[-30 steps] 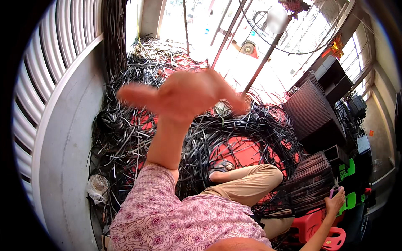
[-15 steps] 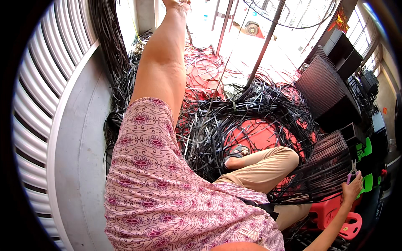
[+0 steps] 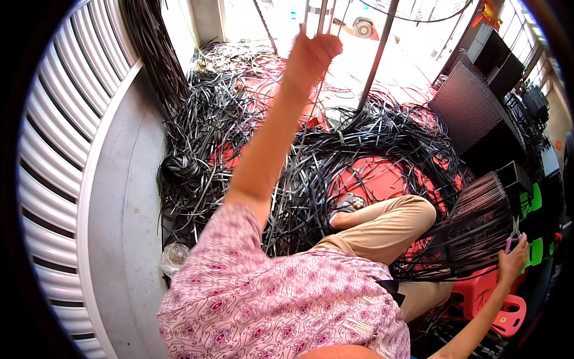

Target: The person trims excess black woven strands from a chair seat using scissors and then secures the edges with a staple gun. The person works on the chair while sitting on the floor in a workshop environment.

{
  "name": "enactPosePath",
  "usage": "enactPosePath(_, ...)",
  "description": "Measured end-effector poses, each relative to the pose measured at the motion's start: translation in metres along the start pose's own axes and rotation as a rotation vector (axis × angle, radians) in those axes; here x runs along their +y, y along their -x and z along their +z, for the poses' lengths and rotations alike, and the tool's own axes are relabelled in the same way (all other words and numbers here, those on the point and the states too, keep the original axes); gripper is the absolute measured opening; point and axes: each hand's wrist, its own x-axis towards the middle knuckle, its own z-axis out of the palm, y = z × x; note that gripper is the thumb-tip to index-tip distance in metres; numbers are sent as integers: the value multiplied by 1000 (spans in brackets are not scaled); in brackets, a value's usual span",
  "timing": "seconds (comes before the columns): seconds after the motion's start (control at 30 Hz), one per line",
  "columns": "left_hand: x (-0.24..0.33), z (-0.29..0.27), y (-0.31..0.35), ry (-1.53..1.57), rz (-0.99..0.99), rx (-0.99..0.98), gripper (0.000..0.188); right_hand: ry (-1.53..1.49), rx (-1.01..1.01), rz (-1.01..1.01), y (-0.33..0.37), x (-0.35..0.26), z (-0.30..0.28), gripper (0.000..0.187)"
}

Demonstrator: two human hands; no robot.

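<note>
Left hand (image 3: 315, 52): hangs at the end of an outstretched arm, high over strips (image 3: 209, 107), blurred, with fingers seemingly folded in; cannot tell whether released or grasping a strip
Right hand (image 3: 512, 263): grasps snips (image 3: 512, 241) by the purple handles, with blades pointing up; sits low at the right side, just beside the outer end of strands (image 3: 478, 218)
Strands: lie dark and thin in a fan, between knee (image 3: 421, 209) and right hand, running back towards the lap
Strips: cover much of red floor (image 3: 371, 176) in a tangled black heap, in front of the body and along wall (image 3: 128, 197)
Bundle (image 3: 152, 54): hangs in long black lengths at the upper left, down to the heap
Bag (image 3: 174, 257): lies crumpled and see-through, between wall and shirt (image 3: 269, 299)
Leg (image 3: 382, 230): rests folded in tan cloth, with sandal (image 3: 342, 206) near the strips
Stool (image 3: 475, 290): stands red below the strands, near the right forearm
Green chairs (image 3: 534, 252): show partly, just beyond the right hand
Box (image 3: 472, 105): stands dark and textured, farther off to the right
Pole (image 3: 381, 57): rises slanting from the heap towards wire cage (image 3: 418, 15), against bright light
</note>
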Motion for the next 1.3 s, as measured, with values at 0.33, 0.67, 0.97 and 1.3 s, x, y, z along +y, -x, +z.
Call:
enactPosePath(0.33,-176,168,344,-904,-296,-833,36,-15,1,20,-5,8,16,84)
enactPosePath(0.67,-174,173,344,-920,-325,-686,36,-15,40,23,-1,5,14,83)
enactPosePath(0.97,-95,258,212,-126,-657,-704,24,-76,78,-18,11,19,6,82)
enactPosePath(1.3,0,374,161,-105,-3,-995,21,-169,91,0,16,6,-14,88)
